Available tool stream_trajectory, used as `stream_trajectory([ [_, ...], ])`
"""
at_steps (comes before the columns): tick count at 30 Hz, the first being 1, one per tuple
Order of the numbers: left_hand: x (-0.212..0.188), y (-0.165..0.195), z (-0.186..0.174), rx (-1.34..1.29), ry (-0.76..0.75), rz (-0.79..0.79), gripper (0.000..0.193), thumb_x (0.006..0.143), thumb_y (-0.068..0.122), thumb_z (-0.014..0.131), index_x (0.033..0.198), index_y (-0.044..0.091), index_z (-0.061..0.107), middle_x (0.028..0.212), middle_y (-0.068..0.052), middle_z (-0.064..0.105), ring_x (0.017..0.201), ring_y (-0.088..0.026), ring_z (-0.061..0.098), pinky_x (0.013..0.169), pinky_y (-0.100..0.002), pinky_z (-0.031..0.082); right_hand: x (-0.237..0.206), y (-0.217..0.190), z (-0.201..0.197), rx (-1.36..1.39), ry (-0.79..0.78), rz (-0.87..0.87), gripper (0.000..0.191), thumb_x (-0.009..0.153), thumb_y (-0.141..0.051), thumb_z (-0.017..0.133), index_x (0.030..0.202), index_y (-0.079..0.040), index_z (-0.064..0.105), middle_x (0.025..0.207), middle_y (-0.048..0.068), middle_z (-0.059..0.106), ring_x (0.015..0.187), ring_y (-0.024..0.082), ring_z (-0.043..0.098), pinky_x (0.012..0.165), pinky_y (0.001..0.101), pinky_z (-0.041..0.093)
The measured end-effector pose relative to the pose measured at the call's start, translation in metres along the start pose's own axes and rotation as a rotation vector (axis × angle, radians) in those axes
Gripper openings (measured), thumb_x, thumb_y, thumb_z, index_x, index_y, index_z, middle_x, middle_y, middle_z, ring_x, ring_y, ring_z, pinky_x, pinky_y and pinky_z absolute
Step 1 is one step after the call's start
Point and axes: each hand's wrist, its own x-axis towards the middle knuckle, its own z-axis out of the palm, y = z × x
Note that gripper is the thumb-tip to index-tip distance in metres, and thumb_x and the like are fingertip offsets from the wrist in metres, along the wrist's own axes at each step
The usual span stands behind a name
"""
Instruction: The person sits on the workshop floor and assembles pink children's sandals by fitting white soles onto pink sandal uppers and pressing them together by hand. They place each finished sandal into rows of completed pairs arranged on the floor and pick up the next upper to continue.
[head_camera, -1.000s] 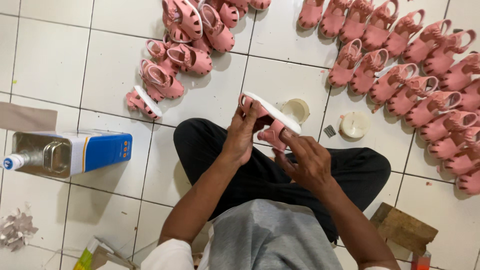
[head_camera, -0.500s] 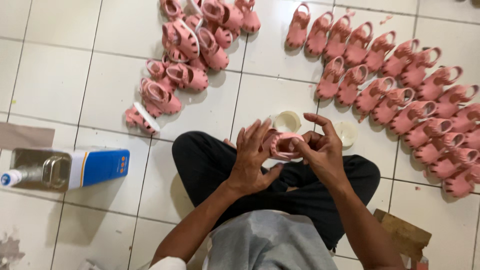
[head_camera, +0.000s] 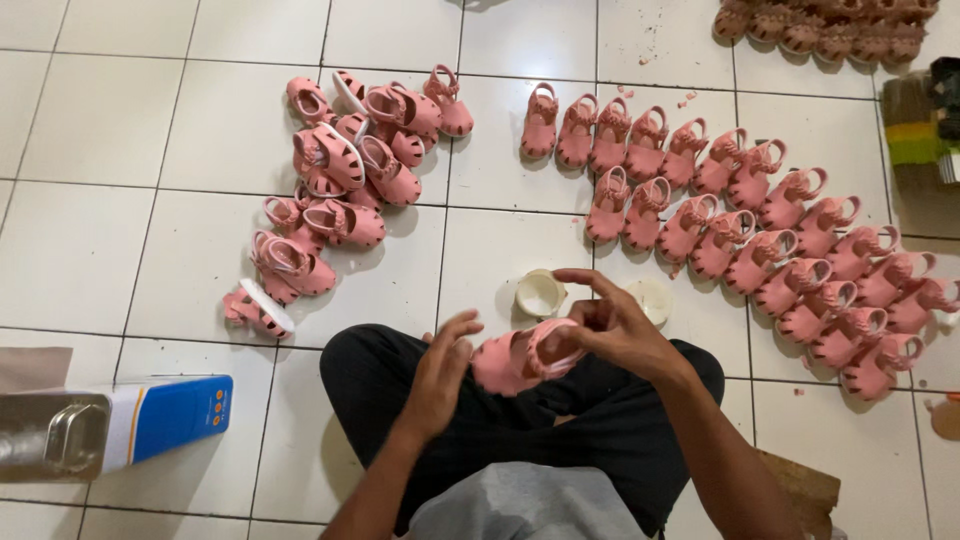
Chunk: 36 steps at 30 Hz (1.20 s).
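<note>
One small pink sandal (head_camera: 515, 358) sits at lower centre of the frame, held above the person's crossed legs in black trousers (head_camera: 560, 430). The right hand (head_camera: 610, 325) grips its strap end, fingers curled closed around it. The left hand (head_camera: 440, 375) rests against the sandal's toe end with fingers loosely bent, touching rather than clasping. Just beyond the hands, two round cream lids (head_camera: 541, 294) lie on the white tiled floor (head_camera: 100, 240). A loose heap of pink sandals (head_camera: 340, 190) fills the upper left, and neat rows of pink sandals (head_camera: 760, 240) run from upper centre to the right. A blue and white metal can (head_camera: 110, 425) lies on its side at lower left.
</note>
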Motion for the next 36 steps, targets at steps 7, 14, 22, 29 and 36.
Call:
stream_trajectory([
  [7,0.029,-0.055,-0.002,-1.154,-0.482,-0.293,0.054,0.126,0.046,0.041,0.144,-0.001,0.061,0.092,-0.001,0.063,0.074,-0.008,0.059,0.066,-0.024,0.053,0.019,-0.003,0.026,-0.461,0.276,-0.379,0.062,0.094,-0.015,0.075,0.147,-0.002,0.046,0.103,0.004,0.073,0.09,0.012,0.069,0.072,0.0286,0.056],
  [14,0.081,-0.065,-0.003,-0.881,0.074,-0.425,0.047,0.105,0.053,0.046,0.12,0.011,0.059,0.09,0.002,0.064,0.076,-0.007,0.06,0.068,-0.024,0.055,0.032,0.046,0.078,-0.966,0.399,-0.832,0.073,0.081,-0.017,0.087,0.141,-0.003,0.046,0.131,0.015,0.061,0.122,0.034,0.061,0.103,0.0438,0.053],
  [22,0.126,-0.073,-0.026,-0.767,0.105,-0.38,0.053,0.099,0.056,0.038,0.125,0.014,0.056,0.108,0.0,0.065,0.092,-0.011,0.065,0.082,-0.031,0.056,0.104,0.07,0.067,-1.024,0.285,-0.681,0.08,0.082,-0.017,0.087,0.146,-0.001,0.042,0.147,0.017,0.055,0.132,0.035,0.055,0.107,0.0434,0.05],
  [29,0.158,-0.124,-0.026,-0.842,0.187,-0.344,0.067,0.11,0.063,0.035,0.137,0.005,0.052,0.115,-0.008,0.062,0.098,-0.019,0.064,0.089,-0.038,0.056,0.17,0.11,0.032,-0.937,0.165,-0.5,0.079,0.076,-0.013,0.085,0.142,-0.003,0.043,0.136,0.018,0.058,0.124,0.04,0.056,0.092,0.0436,0.056],
  [36,0.169,-0.147,-0.018,-0.56,0.211,-0.499,0.078,0.1,0.067,0.03,0.139,0.004,0.056,0.127,-0.012,0.068,0.104,-0.021,0.07,0.089,-0.036,0.055,0.289,0.123,-0.042,-1.182,0.338,-0.518,0.07,0.086,-0.013,0.08,0.145,-0.003,0.045,0.138,0.018,0.058,0.125,0.04,0.054,0.096,0.0448,0.054],
])
